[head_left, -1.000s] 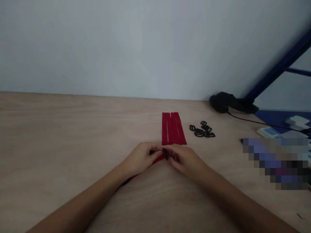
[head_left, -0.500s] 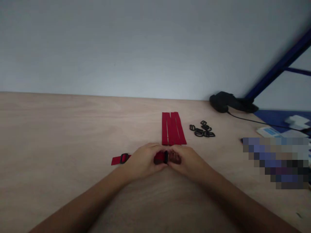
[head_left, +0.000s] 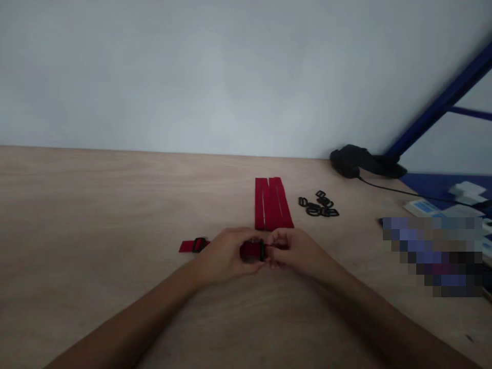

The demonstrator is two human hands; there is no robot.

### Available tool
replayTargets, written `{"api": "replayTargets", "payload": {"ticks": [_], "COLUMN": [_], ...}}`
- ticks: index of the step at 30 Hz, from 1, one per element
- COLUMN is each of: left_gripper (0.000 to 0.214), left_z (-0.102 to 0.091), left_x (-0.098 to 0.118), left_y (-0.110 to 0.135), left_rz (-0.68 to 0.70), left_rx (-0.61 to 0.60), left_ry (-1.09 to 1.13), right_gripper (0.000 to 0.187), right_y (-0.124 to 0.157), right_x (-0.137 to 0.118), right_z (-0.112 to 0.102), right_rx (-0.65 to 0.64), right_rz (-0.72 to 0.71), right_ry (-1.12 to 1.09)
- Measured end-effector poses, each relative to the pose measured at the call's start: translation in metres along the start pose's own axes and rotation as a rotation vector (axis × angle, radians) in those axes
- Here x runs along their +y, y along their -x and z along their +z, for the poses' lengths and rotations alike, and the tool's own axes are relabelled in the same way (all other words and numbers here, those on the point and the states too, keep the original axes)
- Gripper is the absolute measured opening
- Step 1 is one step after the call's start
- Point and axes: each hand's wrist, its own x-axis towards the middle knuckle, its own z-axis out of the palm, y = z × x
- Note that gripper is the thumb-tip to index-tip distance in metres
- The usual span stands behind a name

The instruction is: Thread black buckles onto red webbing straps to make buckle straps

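Observation:
My left hand [head_left: 226, 256] grips a red fabric strap [head_left: 250, 250] near the middle of the table. A black plastic buckle [head_left: 262, 250] sits on that strap, pinched by the fingers of my right hand [head_left: 295, 251]. The strap's far end sticks out left past my left hand and carries a second black slider [head_left: 199, 245]. Just beyond my hands lie several flat red strips [head_left: 272, 204], side by side. A loose heap of black plastic buckles [head_left: 318, 205] rests to their right, out of reach of my fingers.
All of this lies on a light wooden table [head_left: 115, 205] against a pale wall. A black clamp-like object [head_left: 355, 161] with a cable sits at the back right. A blue frame [head_left: 434, 110] rises behind it. A pixelated patch [head_left: 432, 256] hides something on the right.
The strap's end with its slider has swung out from beneath my left forearm to lie left of my hand. My fingers have shifted on the buckle.

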Motion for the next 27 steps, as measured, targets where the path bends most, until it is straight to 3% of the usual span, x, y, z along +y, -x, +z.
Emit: {"api": "replayTargets", "payload": {"ticks": [3,8,12,15,22,27], "left_gripper": [0.035,0.026,0.024,0.028,0.027,0.029], "left_z": [-0.001,-0.004,-0.004,-0.003,-0.003,-0.005], "left_x": [-0.001,-0.007,-0.007,-0.004,-0.002,-0.003], "left_y": [0.0,0.001,0.001,0.001,0.002,0.003], "left_rz": [-0.009,-0.144,-0.126,-0.123,-0.077,-0.092], "left_rx": [0.016,0.026,0.006,0.009,-0.013,-0.018], "left_ry": [-0.027,-0.021,0.033,0.068,0.162,0.198], "right_gripper": [0.009,0.011,0.021,0.024,0.021,0.033], "right_y": [-0.001,0.001,0.003,0.003,0.001,0.001], "right_x": [0.0,-0.004,-0.01,-0.011,-0.002,0.0], "right_z": [-0.002,-0.009,-0.006,-0.005,-0.012,-0.015], "right_rx": [0.063,0.132,0.006,-0.084,-0.224,-0.249], "right_rz": [0.065,0.048,0.051,0.06,-0.059,-0.042], "right_ry": [-0.009,-0.063,-0.329,-0.387,-0.178,-0.256]}}
